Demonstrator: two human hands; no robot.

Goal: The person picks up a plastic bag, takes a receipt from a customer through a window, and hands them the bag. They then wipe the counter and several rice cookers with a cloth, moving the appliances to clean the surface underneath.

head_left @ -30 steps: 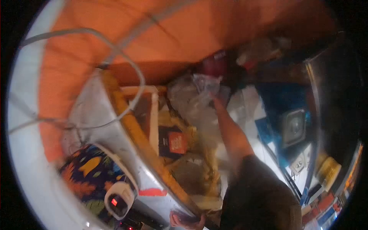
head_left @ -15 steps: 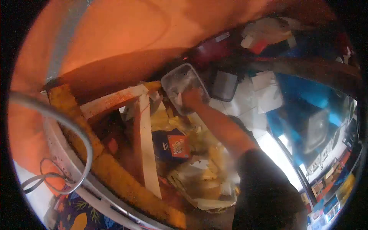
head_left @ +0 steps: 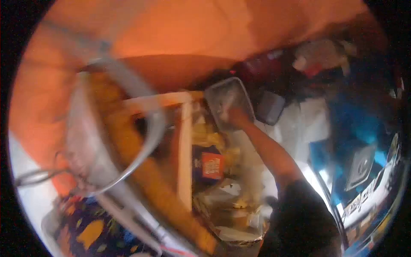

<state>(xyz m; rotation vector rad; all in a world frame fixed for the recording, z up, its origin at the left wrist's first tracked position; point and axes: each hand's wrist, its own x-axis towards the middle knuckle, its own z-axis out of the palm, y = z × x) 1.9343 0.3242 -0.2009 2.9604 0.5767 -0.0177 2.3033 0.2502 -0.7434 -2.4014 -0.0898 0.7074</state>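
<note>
My right hand [head_left: 238,117] reaches into a translucent plastic bin [head_left: 233,87], at the end of a bare forearm with a dark sleeve. Its fingers are inside the bin, blurred and partly hidden. Something pale and indistinct lies in there beside them, and I cannot make out whether they grip it. Right of the bin sits a smaller grey container [head_left: 271,107]. Below the bin is a dark blue box with an orange panel [head_left: 212,165], among yellowish crumpled material [head_left: 208,136]. My left hand is out of view.
A yellow-brown beam [head_left: 124,137] and a pale wooden post [head_left: 185,158] stand left of the box. A grey cable [head_left: 158,128] loops across the near left. Leaf-patterned fabric [head_left: 92,231] lies at lower left. Blue sheeting [head_left: 349,115] is on the right, an orange wall [head_left: 184,30] behind.
The camera view has swung, so most of the scene sits farther right and slightly lower, with more blur. My right hand stays inside the bin.
</note>
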